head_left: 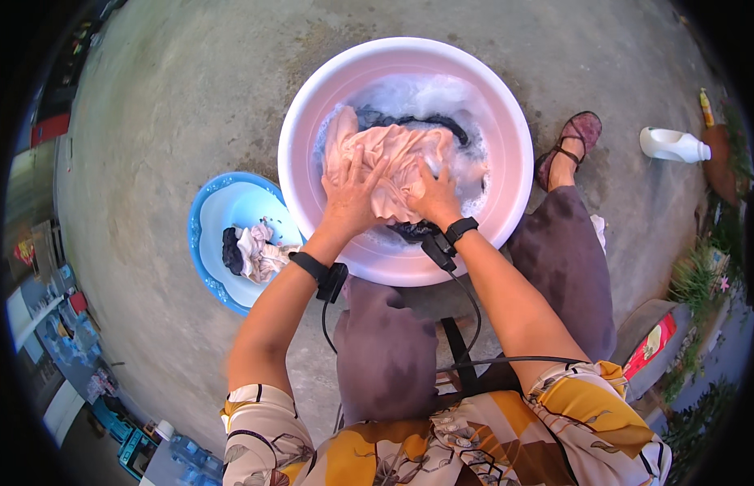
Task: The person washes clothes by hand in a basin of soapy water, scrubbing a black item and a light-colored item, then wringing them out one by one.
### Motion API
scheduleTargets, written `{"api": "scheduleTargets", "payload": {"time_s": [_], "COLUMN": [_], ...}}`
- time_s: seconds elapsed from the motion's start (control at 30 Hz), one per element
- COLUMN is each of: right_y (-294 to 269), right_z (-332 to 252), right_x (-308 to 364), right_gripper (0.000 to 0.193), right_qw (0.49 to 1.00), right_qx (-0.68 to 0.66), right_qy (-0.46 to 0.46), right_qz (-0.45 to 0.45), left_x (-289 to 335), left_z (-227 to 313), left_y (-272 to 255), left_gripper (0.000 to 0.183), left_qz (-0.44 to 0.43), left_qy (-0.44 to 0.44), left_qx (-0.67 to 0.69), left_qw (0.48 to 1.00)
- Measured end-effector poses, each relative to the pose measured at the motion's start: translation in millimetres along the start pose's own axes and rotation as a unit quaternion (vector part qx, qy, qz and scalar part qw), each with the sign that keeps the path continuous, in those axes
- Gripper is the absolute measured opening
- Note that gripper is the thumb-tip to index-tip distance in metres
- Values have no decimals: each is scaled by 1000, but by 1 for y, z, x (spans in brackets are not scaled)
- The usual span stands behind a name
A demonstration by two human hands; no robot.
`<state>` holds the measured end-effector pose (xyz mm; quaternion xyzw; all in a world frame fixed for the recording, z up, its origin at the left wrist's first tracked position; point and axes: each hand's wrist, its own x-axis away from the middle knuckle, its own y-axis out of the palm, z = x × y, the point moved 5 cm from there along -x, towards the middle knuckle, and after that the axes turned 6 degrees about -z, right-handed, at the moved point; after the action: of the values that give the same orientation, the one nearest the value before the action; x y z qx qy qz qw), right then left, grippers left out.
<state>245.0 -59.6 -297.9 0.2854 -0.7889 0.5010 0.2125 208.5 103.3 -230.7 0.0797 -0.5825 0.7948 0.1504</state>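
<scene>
A large pink basin [509,121] with a white rim holds sudsy water and wet laundry. Bunched in its middle lies a peach-coloured garment [399,155], partly in the foam. My left hand [354,197] rests on the garment's left side, its fingers spread across the folds. At the garment's right lower edge, my right hand [435,197] grips the fabric with bent fingers; some fingertips are hidden in cloth and suds. Dark cloth [442,121] shows behind the peach garment, and more dark cloth shows below it near my right wrist. Both wrists wear black straps with small devices.
A smaller blue basin [200,251] at the left holds white and dark clothes [259,253]. To the right, a white bottle [672,145] lies on the concrete floor near a yellow bottle [707,108]. My knees and shod foot [577,138] flank the pink basin. A cable [506,358] runs by my right arm.
</scene>
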Motion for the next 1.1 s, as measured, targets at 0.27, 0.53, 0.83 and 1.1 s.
{"api": "scheduleTargets", "payload": {"time_s": [0.27, 0.53, 0.83, 1.1], "right_y": [15, -20, -25, 20], "right_z": [9, 15, 8, -3], "right_x": [-32, -47, -31, -1], "right_gripper": [48, 42, 82, 59], "right_qw": [992, 939, 993, 999], "right_qx": [-23, -317, -84, -14], "right_qy": [40, -123, -85, -19], "right_qz": [-120, -44, 4, 33], "left_x": [-71, -122, -7, -70], "left_z": [-13, -35, 27, -33], "left_y": [17, 36, -18, 11], "left_gripper": [94, 21, 34, 100], "left_qz": [5, -5, -148, -30], "left_qy": [-80, -156, 161, -64], "left_qx": [7, -21, 253, -37], "left_qw": [997, 987, 943, 997]}}
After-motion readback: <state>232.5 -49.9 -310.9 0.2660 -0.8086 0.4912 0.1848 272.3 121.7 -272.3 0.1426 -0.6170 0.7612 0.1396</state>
